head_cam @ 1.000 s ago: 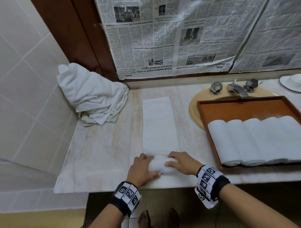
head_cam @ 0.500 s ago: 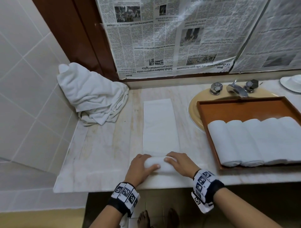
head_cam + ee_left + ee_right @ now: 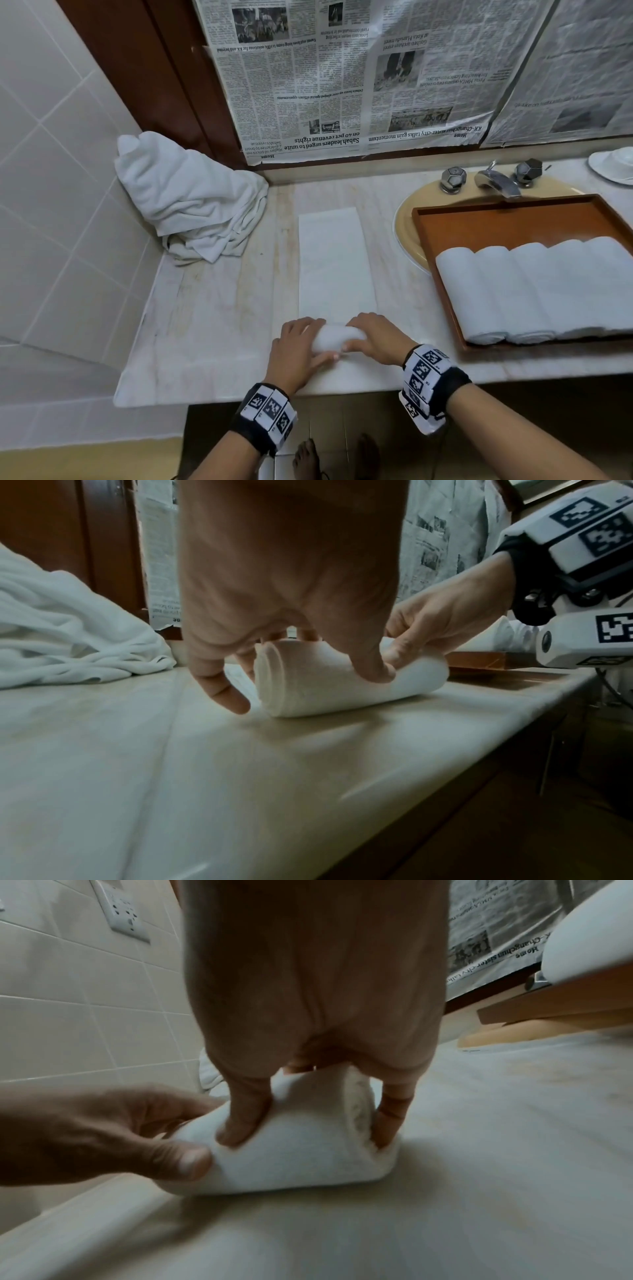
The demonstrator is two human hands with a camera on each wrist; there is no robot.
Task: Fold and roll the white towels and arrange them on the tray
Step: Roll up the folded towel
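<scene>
A white towel (image 3: 334,263) lies folded into a long strip on the marble counter, its near end wound into a roll (image 3: 337,339) (image 3: 329,683) (image 3: 294,1148). My left hand (image 3: 298,349) (image 3: 291,653) grips the roll's left end, thumb on the near side. My right hand (image 3: 375,337) (image 3: 308,1091) curls over its right end, thumb pressing into the roll and a finger against the end face. A brown wooden tray (image 3: 513,219) rests over the sink at the right, holding several rolled white towels (image 3: 534,291) side by side.
A heap of unfolded white towels (image 3: 191,202) sits in the back left corner against the tiled wall. The faucet (image 3: 496,180) and yellow basin (image 3: 407,222) lie behind the tray. Newspaper (image 3: 359,78) covers the mirror. A white dish (image 3: 613,164) is at far right.
Both hands have rolled the towel a little farther away from me; the roll has grown thicker and the flat strip is slightly shorter.
</scene>
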